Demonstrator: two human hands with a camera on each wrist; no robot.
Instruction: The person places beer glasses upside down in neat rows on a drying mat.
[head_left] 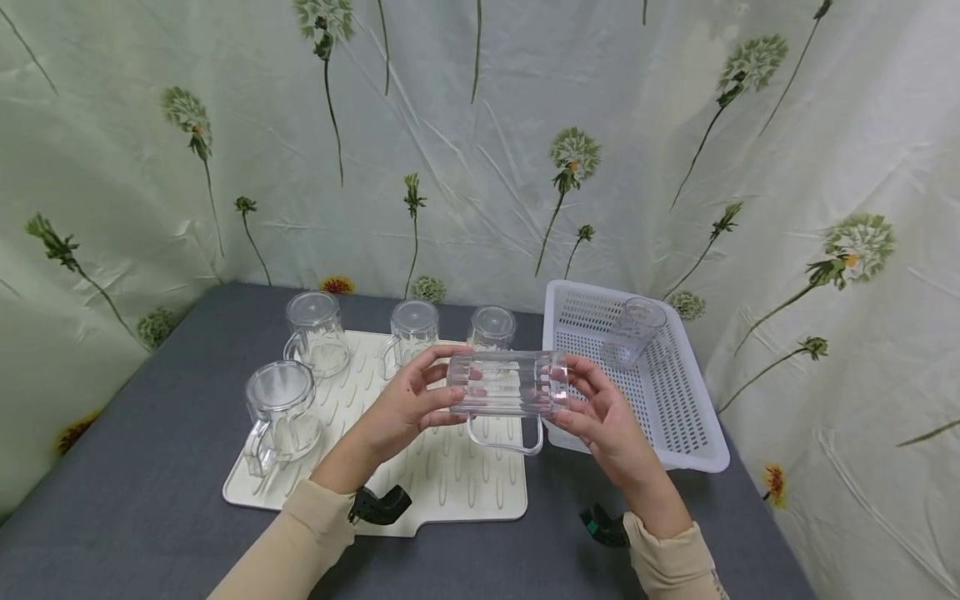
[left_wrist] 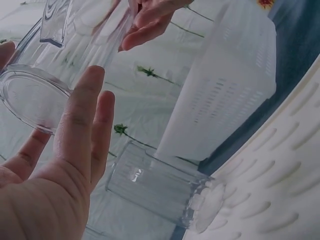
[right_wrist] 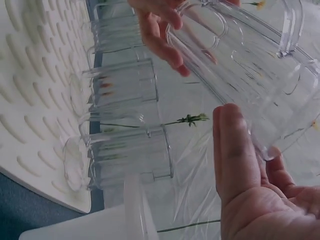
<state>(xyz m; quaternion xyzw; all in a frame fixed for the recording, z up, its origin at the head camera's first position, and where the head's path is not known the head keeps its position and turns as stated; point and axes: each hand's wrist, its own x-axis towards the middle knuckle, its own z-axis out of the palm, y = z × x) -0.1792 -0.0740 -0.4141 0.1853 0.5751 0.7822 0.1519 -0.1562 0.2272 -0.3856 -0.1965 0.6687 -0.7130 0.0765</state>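
A clear glass mug [head_left: 506, 383] is held sideways in both hands above the white mat, its handle toward me. My left hand [head_left: 416, 396] grips the left end, thumb in front and fingers behind. My right hand [head_left: 607, 412] holds the other end the same way. The left wrist view shows the round end of the mug [left_wrist: 37, 95] by the left fingers [left_wrist: 80, 115]. In the right wrist view, the right fingers [right_wrist: 235, 150] reach along the mug's side [right_wrist: 240, 55].
A white ridged mat [head_left: 450, 492] bears several glass mugs: larger ones [head_left: 281, 412] at left, smaller ones [head_left: 415, 329] along the back. To the right, a white perforated basket [head_left: 697, 417] holds a leaning glass [head_left: 633, 333]. A flower-patterned curtain [head_left: 480, 167] hangs behind the dark table [head_left: 135, 467].
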